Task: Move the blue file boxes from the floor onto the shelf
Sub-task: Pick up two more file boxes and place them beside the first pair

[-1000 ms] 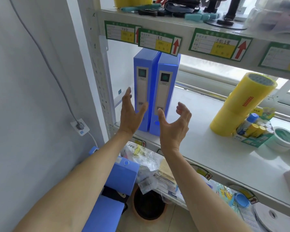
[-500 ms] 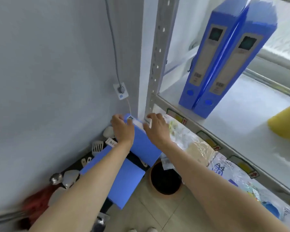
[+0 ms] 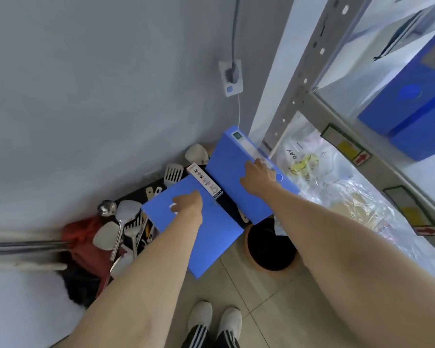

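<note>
Two blue file boxes are down in the floor corner. The right file box [image 3: 232,169] leans tilted beside the grey shelf post [image 3: 302,71]. My right hand [image 3: 258,178] grips it, fingers curled over its labelled spine. The left file box [image 3: 206,237] lies lower, its flat face up. On that face rests my left hand [image 3: 188,205]; its fingers are blurred. Two more blue file boxes [image 3: 412,101] stand upright on the white shelf [image 3: 342,79] at upper right.
A small white carton [image 3: 204,181] lies between the two floor boxes. Spatulas and a ladle [image 3: 122,222] and a red bag [image 3: 83,237] crowd the wall at left. A black round bin [image 3: 271,247] sits under the boxes. Plastic bags [image 3: 322,172] fill the lower shelf. My shoes [image 3: 214,320] are on the tile.
The view has dropped from the shelf to the floor. Both hands came down from the shelved boxes to the right floor box; my left hand then moved onto the left box.
</note>
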